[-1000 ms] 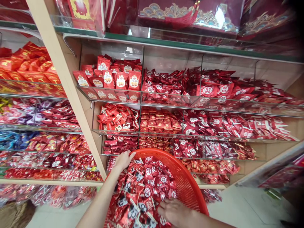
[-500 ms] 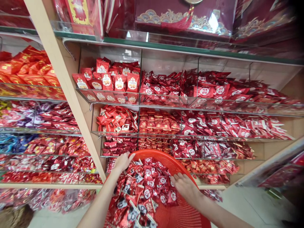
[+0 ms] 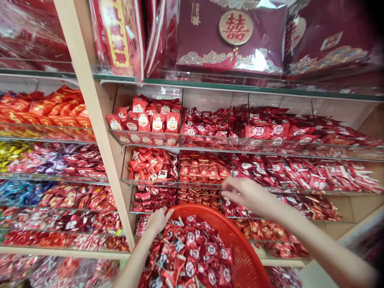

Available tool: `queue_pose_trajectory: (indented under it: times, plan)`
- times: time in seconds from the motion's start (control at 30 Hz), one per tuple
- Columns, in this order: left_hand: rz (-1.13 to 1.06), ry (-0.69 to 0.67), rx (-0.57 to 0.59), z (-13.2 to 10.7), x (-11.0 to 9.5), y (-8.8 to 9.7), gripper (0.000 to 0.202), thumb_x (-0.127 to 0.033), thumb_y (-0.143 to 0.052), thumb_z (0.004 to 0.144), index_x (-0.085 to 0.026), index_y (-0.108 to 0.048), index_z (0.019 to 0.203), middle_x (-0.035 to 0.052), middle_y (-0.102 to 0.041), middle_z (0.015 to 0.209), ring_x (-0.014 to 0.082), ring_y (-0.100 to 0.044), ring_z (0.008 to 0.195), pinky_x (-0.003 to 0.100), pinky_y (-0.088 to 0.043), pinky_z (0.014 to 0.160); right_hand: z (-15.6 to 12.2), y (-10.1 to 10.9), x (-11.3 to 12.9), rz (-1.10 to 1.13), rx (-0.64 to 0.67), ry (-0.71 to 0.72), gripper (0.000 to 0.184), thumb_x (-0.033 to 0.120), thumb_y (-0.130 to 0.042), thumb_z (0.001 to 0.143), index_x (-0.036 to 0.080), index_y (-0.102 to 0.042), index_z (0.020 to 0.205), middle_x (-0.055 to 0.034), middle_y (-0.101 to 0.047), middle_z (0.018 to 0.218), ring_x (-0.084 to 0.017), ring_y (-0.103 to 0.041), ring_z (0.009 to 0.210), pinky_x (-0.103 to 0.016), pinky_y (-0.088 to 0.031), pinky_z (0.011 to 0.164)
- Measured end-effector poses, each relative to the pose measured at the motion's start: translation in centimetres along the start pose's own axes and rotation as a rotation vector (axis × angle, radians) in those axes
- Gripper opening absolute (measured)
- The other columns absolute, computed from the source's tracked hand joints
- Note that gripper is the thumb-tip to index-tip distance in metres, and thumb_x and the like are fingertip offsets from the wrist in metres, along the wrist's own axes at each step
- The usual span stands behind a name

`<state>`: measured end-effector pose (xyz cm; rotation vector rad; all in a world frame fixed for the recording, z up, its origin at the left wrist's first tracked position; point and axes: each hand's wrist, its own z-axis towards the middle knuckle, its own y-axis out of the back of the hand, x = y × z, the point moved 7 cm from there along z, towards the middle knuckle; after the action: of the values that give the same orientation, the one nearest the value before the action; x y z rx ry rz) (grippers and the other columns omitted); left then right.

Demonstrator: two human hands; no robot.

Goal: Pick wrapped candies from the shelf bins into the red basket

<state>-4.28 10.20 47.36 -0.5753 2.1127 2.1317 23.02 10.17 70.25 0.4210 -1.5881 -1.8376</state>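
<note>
My left hand grips the near rim of a red plastic mesh basket, which is heaped with shiny red wrapped sweets. My right hand is raised above the basket, with its fingertips at the front of a clear acrylic shelf bin of red and white packets. Nothing shows in that hand, though the fingers hide a little of the bin. The basket's lower part is cut off by the bottom of the view.
Tiers of clear bins hold red, gold and multicoloured packets on both sides of a pale wooden upright. Maroon gift boxes stand on a glass shelf above. A pale floor shows at the lower right.
My right hand has risen from the sweets in the basket to the shelf bin. My left hand stays on the rim. The view has tilted, so the shelves and basket sit lower.
</note>
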Motion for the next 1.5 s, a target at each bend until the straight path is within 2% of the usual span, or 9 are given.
queue_pose_trajectory:
  times: [0.17, 0.33, 0.47, 0.6, 0.73, 0.9, 1.1, 1.3, 1.5]
  plan:
    - [-0.005, 0.009, 0.0, -0.1, 0.1, 0.1, 0.054, -0.059, -0.02, 0.084, -0.02, -0.056, 0.096, 0.0104, -0.069, 0.092, 0.0217, -0.064, 0.09, 0.027, -0.043, 0.07, 4.5, 11.7, 0.9, -0.093, -0.343, 0.017, 0.031, 0.044, -0.043, 0.083, 0.018, -0.06, 0.087, -0.003, -0.065, 0.078, -0.015, -0.058, 0.071, -0.027, -0.041, 0.067]
    - [-0.032, 0.007, -0.009, -0.1, 0.0, 0.2, 0.053, -0.057, -0.02, 0.085, -0.02, -0.057, 0.098, 0.0101, -0.069, 0.092, 0.0224, -0.064, 0.09, 0.028, -0.044, 0.07, 9.4, 16.0, -0.9, -0.239, -0.412, -0.058, 0.042, 0.048, -0.044, 0.082, 0.014, -0.058, 0.103, -0.0088, -0.064, 0.096, -0.023, -0.057, 0.088, -0.036, -0.041, 0.08]
    - [-0.04, 0.011, -0.01, -0.1, 0.1, 0.2, 0.052, -0.055, -0.023, 0.085, -0.02, -0.057, 0.1, 0.0108, -0.069, 0.094, 0.0221, -0.063, 0.093, 0.028, -0.044, 0.072, 13.3, 16.0, -2.0, -0.293, -0.34, -0.099, 0.069, 0.056, -0.057, 0.07, 0.013, -0.043, 0.122, -0.0149, -0.054, 0.116, -0.028, -0.051, 0.105, -0.036, -0.039, 0.088]
    - [-0.037, 0.005, -0.011, -0.1, 0.1, 0.2, 0.049, -0.053, -0.022, 0.086, -0.019, -0.057, 0.096, 0.0104, -0.069, 0.091, 0.0222, -0.063, 0.091, 0.028, -0.044, 0.072, 16.5, 14.8, -1.0, -0.295, -0.263, -0.087, 0.089, 0.062, -0.059, 0.064, 0.013, -0.03, 0.133, -0.0172, -0.04, 0.132, -0.031, -0.04, 0.118, -0.038, -0.035, 0.094]
    - [-0.026, 0.01, -0.004, -0.2, 0.0, 0.4, 0.048, -0.053, -0.022, 0.086, -0.02, -0.057, 0.094, 0.01, -0.07, 0.09, 0.0223, -0.064, 0.089, 0.028, -0.043, 0.07, 18.9, 14.1, -0.3, -0.277, -0.255, -0.079, 0.074, 0.056, -0.048, 0.076, 0.011, -0.032, 0.132, -0.0168, -0.037, 0.135, -0.03, -0.037, 0.121, -0.036, -0.032, 0.097]
    - [-0.045, 0.008, -0.017, -0.1, 0.1, 0.2, 0.051, -0.055, -0.021, 0.086, -0.021, -0.057, 0.095, 0.0094, -0.069, 0.091, 0.0217, -0.064, 0.09, 0.027, -0.043, 0.069, 19.8, 14.5, -2.9, -0.284, -0.36, -0.171, 0.052, 0.047, -0.035, 0.085, 0.014, -0.043, 0.125, -0.0136, -0.042, 0.133, -0.026, -0.038, 0.121, -0.037, -0.03, 0.098]
    - [-0.074, 0.004, -0.029, 0.1, 0.5, -0.2, 0.049, -0.055, -0.022, 0.085, -0.021, -0.057, 0.092, 0.0095, -0.07, 0.088, 0.0236, -0.064, 0.09, 0.029, -0.044, 0.069, 20.0, 14.7, -5.1, -0.3, -0.438, -0.212, 0.057, 0.054, -0.025, 0.086, 0.014, -0.046, 0.121, -0.0154, -0.045, 0.129, -0.028, -0.038, 0.12, -0.042, -0.03, 0.096]
    - [-0.073, 0.014, -0.019, 0.2, 0.6, -0.3, 0.049, -0.054, -0.021, 0.086, -0.021, -0.056, 0.094, 0.0094, -0.07, 0.088, 0.0232, -0.064, 0.09, 0.028, -0.044, 0.07, 21.3, 14.1, -4.7, -0.276, -0.372, -0.252, 0.065, 0.063, -0.024, 0.081, 0.019, -0.044, 0.124, -0.0132, -0.047, 0.129, -0.032, -0.039, 0.118, -0.051, -0.025, 0.096]
    - [-0.058, 0.015, -0.015, 0.0, 0.5, -0.2, 0.049, -0.053, -0.022, 0.086, -0.021, -0.056, 0.098, 0.0095, -0.07, 0.091, 0.0238, -0.063, 0.091, 0.029, -0.044, 0.071, 21.2, 13.8, -4.0, -0.314, -0.297, -0.254, 0.067, 0.07, -0.026, 0.076, 0.022, -0.058, 0.111, -0.0113, -0.05, 0.125, -0.034, -0.043, 0.115, -0.054, -0.025, 0.095]
